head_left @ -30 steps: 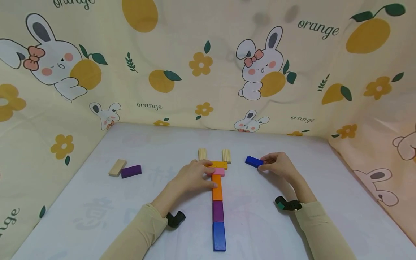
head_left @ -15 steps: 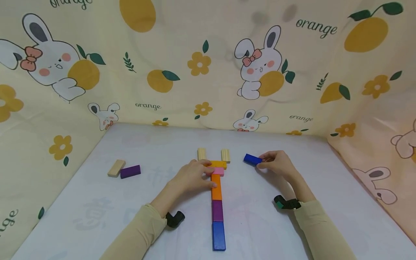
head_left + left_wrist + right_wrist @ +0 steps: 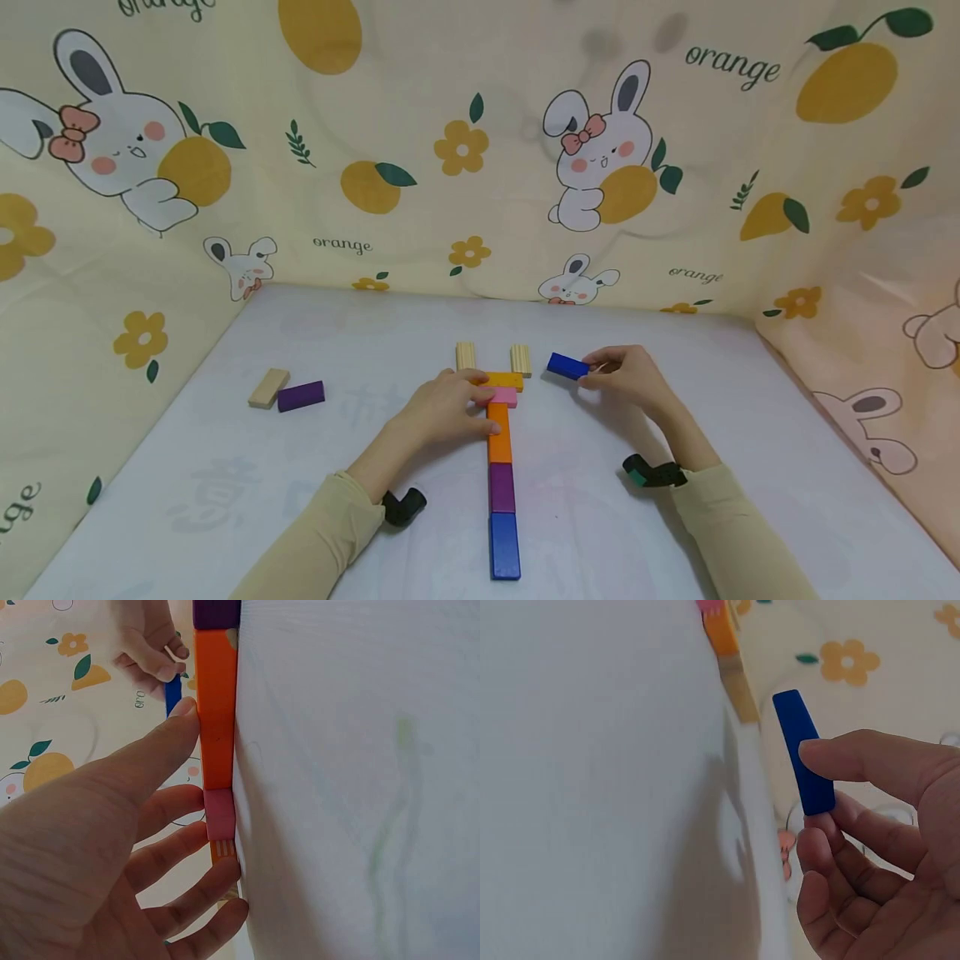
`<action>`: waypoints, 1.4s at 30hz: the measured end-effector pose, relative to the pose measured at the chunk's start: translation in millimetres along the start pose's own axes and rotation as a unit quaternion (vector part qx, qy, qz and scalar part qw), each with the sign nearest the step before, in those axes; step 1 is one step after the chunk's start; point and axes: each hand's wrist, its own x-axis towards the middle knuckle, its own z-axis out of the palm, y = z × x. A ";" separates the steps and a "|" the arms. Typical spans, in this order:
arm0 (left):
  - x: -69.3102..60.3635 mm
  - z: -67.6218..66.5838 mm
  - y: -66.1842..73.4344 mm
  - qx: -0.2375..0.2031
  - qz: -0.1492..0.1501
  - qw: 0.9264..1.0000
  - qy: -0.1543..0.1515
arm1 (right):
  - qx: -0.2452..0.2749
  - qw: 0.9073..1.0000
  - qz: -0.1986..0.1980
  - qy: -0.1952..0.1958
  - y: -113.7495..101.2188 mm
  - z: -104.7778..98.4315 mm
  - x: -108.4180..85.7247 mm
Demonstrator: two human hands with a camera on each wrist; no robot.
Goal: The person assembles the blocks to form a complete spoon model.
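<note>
My right hand (image 3: 628,379) pinches a blue wooden block (image 3: 567,367) between thumb and fingers, held above the table right of the row. In the right wrist view the thumb lies on the face of that blue block (image 3: 804,754). My left hand (image 3: 442,408) rests along the left side of the row. Its thumb touches the long orange block (image 3: 215,709), and its fingers reach the pink block (image 3: 220,814) and the orange-yellow crosspiece (image 3: 506,382). Nearer me the row continues with a purple block (image 3: 502,487) and a blue block (image 3: 505,546).
Two natural wood blocks, a left one (image 3: 466,356) and a right one (image 3: 521,360), stand behind the crosspiece. At the left lie a plain wood block (image 3: 269,388) and a dark purple block (image 3: 302,396). A printed cloth (image 3: 420,108) hangs behind the white table (image 3: 360,325).
My right hand has moved slightly left with the blue block, bringing it closer to the right-hand wood block. The left hand stays in place on the row.
</note>
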 end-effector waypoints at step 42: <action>1.4 -0.2 1.6 -0.008 -0.020 1.000 -0.014 | -0.072 0.983 -0.127 -0.108 -61.6 70.9 63.7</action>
